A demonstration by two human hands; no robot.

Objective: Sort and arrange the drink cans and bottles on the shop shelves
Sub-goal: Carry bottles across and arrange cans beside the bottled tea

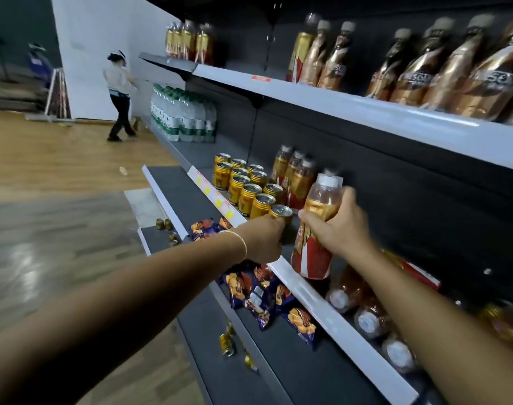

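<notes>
Gripping left hand (264, 238): gold can (281, 212), nearest in the shelf's (307, 293) can row (249, 194).
Right hand (340, 226): clamped round orange drink bottle (310, 258).

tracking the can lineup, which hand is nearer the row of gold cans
Left. The left hand grips the gold can at the near end of the row; the right hand holds a bottle just right of it.

Cans (246, 185) stand left of bottles (293, 176) on the shelf (337, 311).

My forearms are bare.
A thin, pale bracelet (242, 241) circles the wrist behind my left hand (264, 238).
</notes>
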